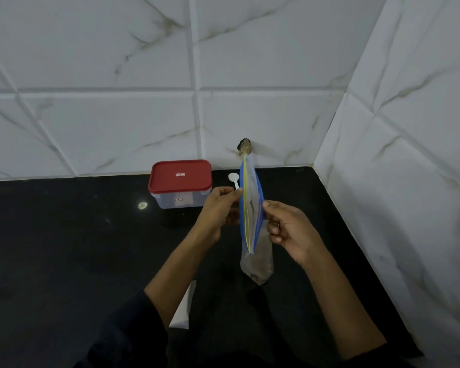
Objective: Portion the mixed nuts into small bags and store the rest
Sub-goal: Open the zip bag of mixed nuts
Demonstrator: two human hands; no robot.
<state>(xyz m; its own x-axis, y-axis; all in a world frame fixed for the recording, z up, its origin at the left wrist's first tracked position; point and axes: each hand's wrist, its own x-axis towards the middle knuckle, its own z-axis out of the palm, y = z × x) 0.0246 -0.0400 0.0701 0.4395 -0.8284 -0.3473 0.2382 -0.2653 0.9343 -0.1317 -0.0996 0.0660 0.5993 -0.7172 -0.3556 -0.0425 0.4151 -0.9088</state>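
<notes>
I see both hands pinching a zip bag (251,208) of nuts above the black counter (64,248): left hand (219,211), right hand (290,227). A red-lidded container (179,183) and white scoop (234,180) sit behind.

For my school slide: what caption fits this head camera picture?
Both hands, left and right, hold a zip bag of nuts upright above the black counter.

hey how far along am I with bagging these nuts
Done: some nuts sit at the bottom of the zip bag. In hand: left hand and right hand pinch its open top. Left: the red-lidded container is closed; no finished bags show.
</notes>
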